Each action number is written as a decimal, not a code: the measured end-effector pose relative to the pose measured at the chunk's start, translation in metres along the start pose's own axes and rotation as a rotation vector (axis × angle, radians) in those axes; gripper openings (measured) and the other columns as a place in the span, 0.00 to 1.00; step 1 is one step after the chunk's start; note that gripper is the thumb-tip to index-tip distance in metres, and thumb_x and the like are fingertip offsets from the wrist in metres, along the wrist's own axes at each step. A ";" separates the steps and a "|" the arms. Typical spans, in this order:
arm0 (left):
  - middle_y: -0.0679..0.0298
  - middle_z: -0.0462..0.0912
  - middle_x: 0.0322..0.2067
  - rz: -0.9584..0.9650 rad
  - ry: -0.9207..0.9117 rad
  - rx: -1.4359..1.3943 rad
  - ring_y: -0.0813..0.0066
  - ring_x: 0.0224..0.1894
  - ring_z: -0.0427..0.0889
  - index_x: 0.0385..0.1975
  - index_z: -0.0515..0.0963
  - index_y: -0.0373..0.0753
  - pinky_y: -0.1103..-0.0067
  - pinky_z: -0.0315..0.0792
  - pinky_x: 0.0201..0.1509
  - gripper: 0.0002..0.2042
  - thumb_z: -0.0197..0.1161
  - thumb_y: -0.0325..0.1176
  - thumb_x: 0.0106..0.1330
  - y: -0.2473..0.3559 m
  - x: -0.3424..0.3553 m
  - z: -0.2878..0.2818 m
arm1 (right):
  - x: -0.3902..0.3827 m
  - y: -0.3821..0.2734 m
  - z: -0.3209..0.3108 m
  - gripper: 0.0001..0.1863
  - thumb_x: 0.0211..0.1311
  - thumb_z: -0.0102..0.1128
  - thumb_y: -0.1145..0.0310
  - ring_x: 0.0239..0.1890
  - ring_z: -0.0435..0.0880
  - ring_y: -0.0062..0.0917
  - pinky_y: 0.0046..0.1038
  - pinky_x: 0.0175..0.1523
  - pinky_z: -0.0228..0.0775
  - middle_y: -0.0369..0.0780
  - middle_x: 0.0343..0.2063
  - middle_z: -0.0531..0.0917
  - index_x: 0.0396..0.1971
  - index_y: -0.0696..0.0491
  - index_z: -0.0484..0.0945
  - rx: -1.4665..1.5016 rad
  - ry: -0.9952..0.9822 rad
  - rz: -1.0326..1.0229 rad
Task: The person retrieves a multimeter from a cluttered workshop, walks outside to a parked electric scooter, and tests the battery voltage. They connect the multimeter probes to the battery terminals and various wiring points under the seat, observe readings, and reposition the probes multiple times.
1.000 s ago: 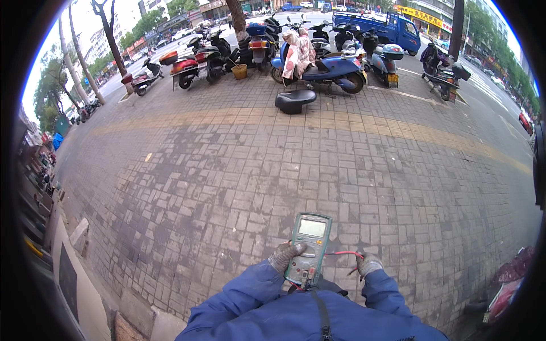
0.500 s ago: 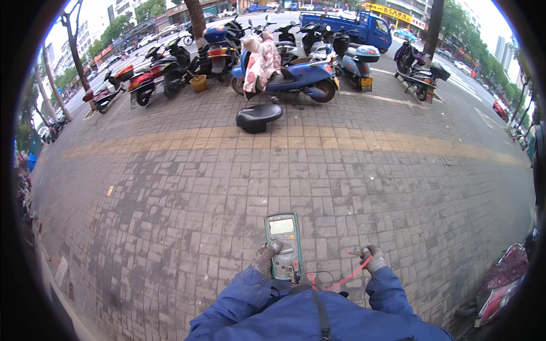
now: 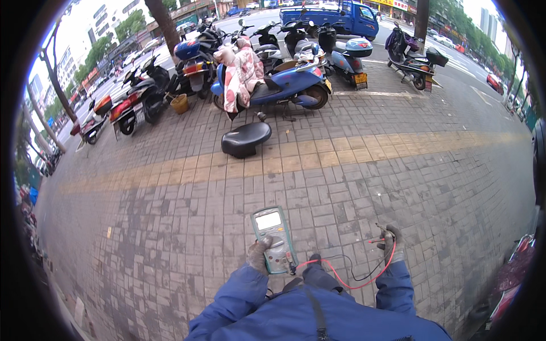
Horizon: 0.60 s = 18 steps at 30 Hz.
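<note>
My gloved left hand (image 3: 260, 253) is closed around the lower left side of a digital multimeter (image 3: 278, 229) with a green rim, its pale screen facing up. Out to the right, my gloved right hand (image 3: 393, 243) grips the test probes (image 3: 375, 241); a red one sticks out leftward from the fingers. A thin dark tip shows just above it, too small to make out surely. The red lead (image 3: 355, 287) hangs in a wide loop between the meter's lower end and my right hand, and a black lead (image 3: 351, 273) runs beside it.
Ahead on the brick pavement lies a loose black scooter seat (image 3: 245, 140). Beyond it stands a blue scooter (image 3: 284, 88) with a patterned cover, among several parked scooters. A yellow bucket (image 3: 180, 104) sits left of it. A blue truck (image 3: 352, 23) is on the road behind.
The view has tilted. My right hand has moved right and farther from my body, drawing the leads out into a longer loop. My left hand still holds the multimeter.
</note>
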<state>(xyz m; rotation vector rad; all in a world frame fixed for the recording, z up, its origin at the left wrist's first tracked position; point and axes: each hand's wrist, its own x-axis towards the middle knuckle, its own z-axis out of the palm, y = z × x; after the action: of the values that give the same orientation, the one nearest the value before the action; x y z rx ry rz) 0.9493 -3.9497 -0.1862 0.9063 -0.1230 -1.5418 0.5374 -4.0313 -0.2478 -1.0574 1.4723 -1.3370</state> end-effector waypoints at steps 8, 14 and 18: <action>0.55 0.81 0.41 0.072 0.143 -0.071 0.59 0.40 0.83 0.51 0.71 0.36 0.61 0.81 0.44 0.25 0.68 0.38 0.55 0.055 0.141 0.052 | 0.193 -0.072 0.126 0.19 0.67 0.52 0.59 0.21 0.80 0.25 0.25 0.25 0.78 0.42 0.27 0.80 0.51 0.56 0.71 0.095 -0.241 0.031; 0.56 0.81 0.40 0.025 0.056 -0.101 0.58 0.40 0.83 0.51 0.71 0.37 0.59 0.80 0.45 0.27 0.71 0.40 0.51 0.082 0.256 0.092 | 0.308 -0.094 0.187 0.24 0.68 0.50 0.57 0.22 0.82 0.24 0.24 0.26 0.78 0.40 0.22 0.79 0.51 0.63 0.71 0.052 -0.298 0.107; 0.56 0.81 0.40 -0.062 -0.037 -0.135 0.58 0.39 0.83 0.51 0.71 0.37 0.60 0.80 0.44 0.27 0.70 0.40 0.52 0.104 0.346 0.113 | 0.355 -0.106 0.224 0.28 0.68 0.50 0.52 0.30 0.84 0.29 0.29 0.29 0.80 0.40 0.24 0.79 0.52 0.64 0.69 0.163 -0.310 0.140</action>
<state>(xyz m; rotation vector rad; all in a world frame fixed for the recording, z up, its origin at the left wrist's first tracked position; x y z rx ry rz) 0.9961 -4.3240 -0.2106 0.7817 -0.0175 -1.6044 0.6604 -4.4397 -0.1733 -0.9869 1.1655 -1.1173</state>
